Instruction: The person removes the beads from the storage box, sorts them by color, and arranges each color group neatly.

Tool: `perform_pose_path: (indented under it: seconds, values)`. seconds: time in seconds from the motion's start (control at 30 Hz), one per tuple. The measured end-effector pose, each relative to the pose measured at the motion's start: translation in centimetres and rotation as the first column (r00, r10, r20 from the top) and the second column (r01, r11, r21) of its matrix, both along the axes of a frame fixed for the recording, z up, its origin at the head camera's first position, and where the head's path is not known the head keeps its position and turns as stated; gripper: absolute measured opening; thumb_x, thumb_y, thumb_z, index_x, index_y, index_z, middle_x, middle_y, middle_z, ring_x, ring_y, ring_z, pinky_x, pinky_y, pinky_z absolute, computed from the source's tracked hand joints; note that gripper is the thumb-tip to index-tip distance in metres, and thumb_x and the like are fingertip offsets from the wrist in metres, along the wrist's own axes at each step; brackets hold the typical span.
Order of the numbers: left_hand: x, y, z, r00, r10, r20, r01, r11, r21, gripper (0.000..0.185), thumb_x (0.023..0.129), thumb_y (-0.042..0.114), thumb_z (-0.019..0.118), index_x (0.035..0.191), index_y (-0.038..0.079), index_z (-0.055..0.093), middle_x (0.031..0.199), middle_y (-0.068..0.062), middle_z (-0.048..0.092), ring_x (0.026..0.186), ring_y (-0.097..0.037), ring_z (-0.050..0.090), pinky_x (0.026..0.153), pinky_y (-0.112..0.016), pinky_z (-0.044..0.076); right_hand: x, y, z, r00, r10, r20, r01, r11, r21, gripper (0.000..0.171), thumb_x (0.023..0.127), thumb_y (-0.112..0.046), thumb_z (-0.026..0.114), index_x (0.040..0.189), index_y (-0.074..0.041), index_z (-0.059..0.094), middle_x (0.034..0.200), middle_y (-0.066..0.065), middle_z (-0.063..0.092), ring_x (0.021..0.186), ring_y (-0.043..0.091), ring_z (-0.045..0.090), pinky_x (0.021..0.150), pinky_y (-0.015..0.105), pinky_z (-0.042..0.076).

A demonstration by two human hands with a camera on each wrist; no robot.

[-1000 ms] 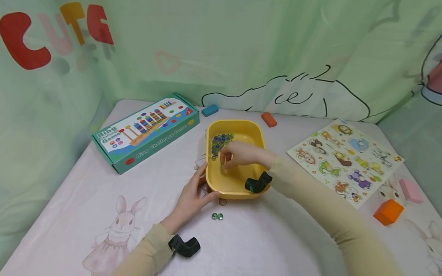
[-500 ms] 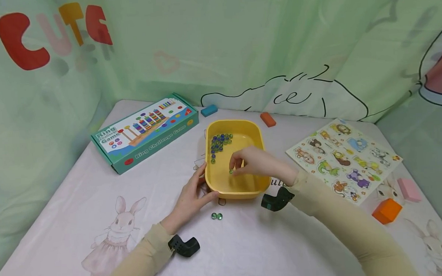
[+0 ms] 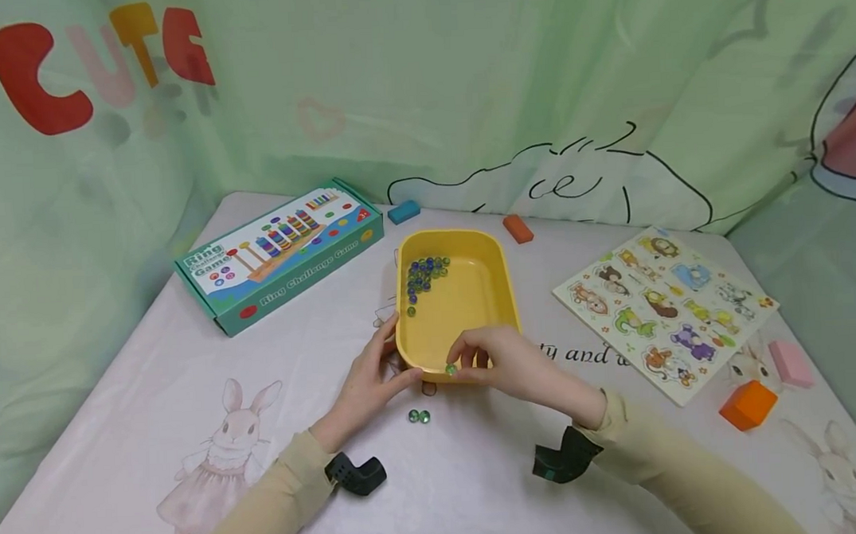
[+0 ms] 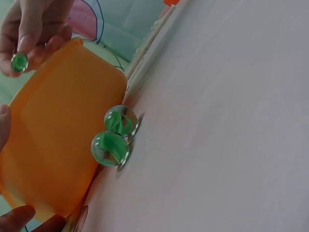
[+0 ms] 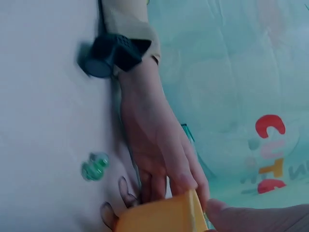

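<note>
While the yellow tub [image 3: 496, 284] is steadied at its near left corner by the left hand [image 3: 367, 385], whose fingers are curled against the wall with the thumb at the rim, a green marble [image 3: 450, 369] is pinched between thumb and fingertips of the right hand [image 3: 507, 365]. The marble is held just over the tub's near rim (the same marble is seen in the left wrist view, gripped above the tub's edge). Two more green marbles [image 3: 420, 416] are lying on the tabletop [image 3: 154, 390], touching each other, just in front of the tub and between the two hands. A cluster of blue and green marbles [image 3: 424, 276] is gathered in the tub's far left corner. A game box [image 3: 280, 253] is placed to the left of the tub, and an animal puzzle board [image 3: 666, 308] to its right. An orange block [image 3: 747, 405] and a pink block [image 3: 788, 363] are set near the puzzle's near corner. A blue block [image 3: 404, 212] and an orange-red block [image 3: 518, 228] are lying behind the tub.
</note>
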State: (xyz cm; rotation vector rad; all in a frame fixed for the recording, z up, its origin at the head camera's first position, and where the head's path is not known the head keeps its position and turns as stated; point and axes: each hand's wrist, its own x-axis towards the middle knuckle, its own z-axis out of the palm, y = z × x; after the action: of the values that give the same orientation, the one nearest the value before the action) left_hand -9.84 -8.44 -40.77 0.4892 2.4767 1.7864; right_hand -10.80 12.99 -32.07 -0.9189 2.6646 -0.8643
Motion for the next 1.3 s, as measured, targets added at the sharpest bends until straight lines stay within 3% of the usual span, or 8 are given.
perform_pose_path:
  seconds: [0.1,0.27,0.57,0.7,0.87,1.3]
  values:
    - [-0.5,-0.1,-1.3,1.0,0.008,-0.023,-0.008,1.0,0.006,0.084,0.083,0.018,0.07,0.149,0.017,0.017,0.147,-0.013,0.033,0.126,-0.03,0.045,0.108,-0.048,0.029,1.2,0.1,-0.8,0.999,0.01,-0.053,-0.011,1.0,-0.009,0.013,0.077,-0.011,0.073,0.087,-0.012,0.065,0.072,-0.009,0.06,0.065,0.003,0.049,0.059,0.02,0.045]
    - [-0.6,-0.2,-1.7,0.998,0.003,-0.056,-0.003,1.0,0.002,0.084,0.083,0.026,0.07,0.149,0.022,0.017,0.147,-0.009,0.035,0.125,-0.026,0.047,0.107,-0.046,0.032,3.1,0.0,-2.8,0.993,0.022,-0.119,-0.024,1.0,-0.015,0.013,0.077,-0.011,0.073,0.088,-0.013,0.065,0.073,-0.01,0.061,0.064,-0.002,0.048,0.057,0.016,0.043]
    - [-0.7,-0.3,-1.7,0.998,0.006,-0.061,-0.007,1.0,-0.018,0.084,0.083,0.031,0.069,0.149,0.023,0.017,0.148,-0.007,0.034,0.125,-0.025,0.046,0.108,-0.047,0.03,4.1,-0.7,-6.0,0.997,-0.006,-0.081,0.003,0.999,-0.036,0.011,0.079,-0.011,0.072,0.087,-0.012,0.064,0.076,-0.008,0.061,0.067,0.001,0.05,0.061,0.017,0.045]
    - [-0.6,-0.2,-1.9,0.998,0.006,-0.058,-0.006,1.0,-0.01,0.084,0.083,0.029,0.069,0.149,0.024,0.017,0.148,-0.007,0.033,0.125,-0.025,0.046,0.107,-0.049,0.03,4.1,-0.9,-6.5,0.998,-0.026,-0.06,0.023,0.999,-0.047,0.012,0.079,-0.011,0.072,0.087,-0.011,0.064,0.081,-0.005,0.062,0.072,0.005,0.053,0.064,0.019,0.048]
    - [-0.6,-0.2,-1.8,0.998,0.007,-0.062,-0.007,1.0,-0.005,0.084,0.083,0.028,0.069,0.149,0.023,0.017,0.147,-0.008,0.035,0.125,-0.025,0.046,0.107,-0.049,0.031,4.0,-1.2,-6.9,0.995,-0.03,-0.097,0.027,0.999,-0.039,0.012,0.078,-0.012,0.073,0.086,-0.01,0.064,0.082,-0.004,0.063,0.073,0.006,0.055,0.066,0.019,0.048]
    - [-0.5,-0.2,-1.6,0.999,0.019,-0.05,-0.02,1.0,-0.017,0.084,0.082,0.029,0.07,0.148,0.023,0.019,0.145,-0.007,0.038,0.125,-0.025,0.047,0.107,-0.047,0.031,3.9,-1.9,-7.0,0.995,-0.059,-0.08,0.062,0.997,0.044,0.011,0.079,-0.013,0.072,0.087,-0.011,0.065,0.083,-0.004,0.061,0.072,0.005,0.051,0.065,0.021,0.047]
